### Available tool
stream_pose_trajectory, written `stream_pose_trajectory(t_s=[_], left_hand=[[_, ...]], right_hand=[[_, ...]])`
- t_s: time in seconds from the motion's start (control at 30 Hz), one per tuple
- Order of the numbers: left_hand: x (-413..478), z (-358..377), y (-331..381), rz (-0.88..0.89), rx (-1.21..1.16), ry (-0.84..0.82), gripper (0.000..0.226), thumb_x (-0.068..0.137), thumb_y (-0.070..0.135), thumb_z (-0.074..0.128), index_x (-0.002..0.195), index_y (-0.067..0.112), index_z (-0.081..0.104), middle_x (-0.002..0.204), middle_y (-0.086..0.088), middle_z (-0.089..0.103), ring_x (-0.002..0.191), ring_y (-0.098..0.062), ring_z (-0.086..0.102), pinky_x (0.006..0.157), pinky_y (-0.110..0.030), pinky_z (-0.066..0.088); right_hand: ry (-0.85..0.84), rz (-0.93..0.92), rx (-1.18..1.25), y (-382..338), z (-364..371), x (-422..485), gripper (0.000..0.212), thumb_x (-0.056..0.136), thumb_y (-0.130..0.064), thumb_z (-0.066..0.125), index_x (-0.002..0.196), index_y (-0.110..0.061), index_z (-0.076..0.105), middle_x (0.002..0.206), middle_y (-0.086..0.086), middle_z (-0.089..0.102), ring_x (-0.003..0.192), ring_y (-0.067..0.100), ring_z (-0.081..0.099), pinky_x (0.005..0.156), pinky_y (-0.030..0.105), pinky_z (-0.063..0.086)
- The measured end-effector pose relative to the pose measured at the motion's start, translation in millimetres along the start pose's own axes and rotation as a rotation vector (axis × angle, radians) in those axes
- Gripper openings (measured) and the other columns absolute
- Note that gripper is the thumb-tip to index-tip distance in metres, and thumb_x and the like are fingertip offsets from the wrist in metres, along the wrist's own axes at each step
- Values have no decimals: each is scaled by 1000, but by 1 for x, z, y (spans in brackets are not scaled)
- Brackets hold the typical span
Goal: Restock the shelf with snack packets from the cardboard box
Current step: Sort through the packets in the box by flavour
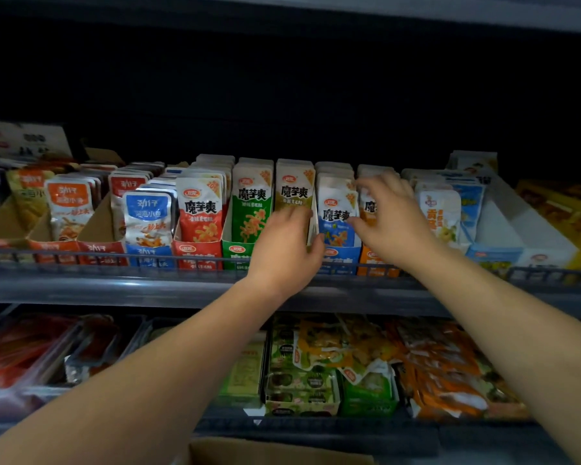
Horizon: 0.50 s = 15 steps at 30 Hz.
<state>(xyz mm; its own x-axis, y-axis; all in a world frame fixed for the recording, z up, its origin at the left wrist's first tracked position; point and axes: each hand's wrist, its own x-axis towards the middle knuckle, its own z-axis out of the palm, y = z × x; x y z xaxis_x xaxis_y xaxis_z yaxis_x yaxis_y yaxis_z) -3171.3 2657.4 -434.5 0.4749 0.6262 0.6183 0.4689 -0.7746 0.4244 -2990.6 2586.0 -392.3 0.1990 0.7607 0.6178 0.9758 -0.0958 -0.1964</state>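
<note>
— Of what are the snack packets (336, 209) at twelve o'clock made?
— Glossy plastic film is seen, silvery at the crimped tops. The display cartons (198, 260) holding them are printed card, left matt brown inside.
— And the shelf (114, 290)?
— A smooth grey edge, seemingly metal, is fronted by a dark wire rail (81, 257). At six o'clock, the cardboard box (275, 453) is matt brown.

The red packet (200, 209), green packet (251, 199), olive packet (294, 193) and blue packet (336, 214) each carried 魔芋爽 in bold black characters. Further left, an orange-labelled packet (68, 196) and a blue-labelled packet (147, 213) read 劲仔. Smaller print was too blurred to read.
</note>
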Motion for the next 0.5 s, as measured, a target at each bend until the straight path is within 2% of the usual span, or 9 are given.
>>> stream_pose_trajectory(t_s=[0.13, 0.23, 0.37, 0.5], left_hand=[[-29, -24, -6, 1, -63, 72, 26, 98, 31, 60, 120, 18, 63, 114, 7, 60, 112, -14, 54, 96, -32, 48], [-73, -36, -24, -81, -153, 21, 9, 98, 31, 62, 105, 24, 63, 99, 11, 60, 95, -11, 59, 82, -30, 52], [-153, -28, -73, -244, -128, -95, 13, 97, 32, 64, 99, 20, 67, 92, 4, 66, 83, -14, 63, 75, -38, 55], [-244, -13, -126, -424, -81, -257, 14, 97, 27, 66, 105, 16, 69, 97, 3, 66, 90, -18, 65, 80, -36, 54]], right_hand=[[40, 1, 64, -19, -10, -43, 43, 93, -31, 64, 133, -20, 55, 127, 1, 52, 125, 19, 45, 103, 36, 42], [-9, -3, 202, -37, -7, -88, 26, 95, -25, 64, 120, -19, 62, 112, -5, 56, 107, 14, 54, 90, 28, 47], [-248, 47, 292, -52, 34, -162, 13, 93, -23, 66, 106, -21, 66, 96, -6, 60, 86, 12, 59, 77, 32, 51], [-622, 124, 246, -56, 93, -243, 11, 98, -26, 61, 108, -24, 65, 97, -9, 58, 90, 12, 58, 81, 32, 52]])
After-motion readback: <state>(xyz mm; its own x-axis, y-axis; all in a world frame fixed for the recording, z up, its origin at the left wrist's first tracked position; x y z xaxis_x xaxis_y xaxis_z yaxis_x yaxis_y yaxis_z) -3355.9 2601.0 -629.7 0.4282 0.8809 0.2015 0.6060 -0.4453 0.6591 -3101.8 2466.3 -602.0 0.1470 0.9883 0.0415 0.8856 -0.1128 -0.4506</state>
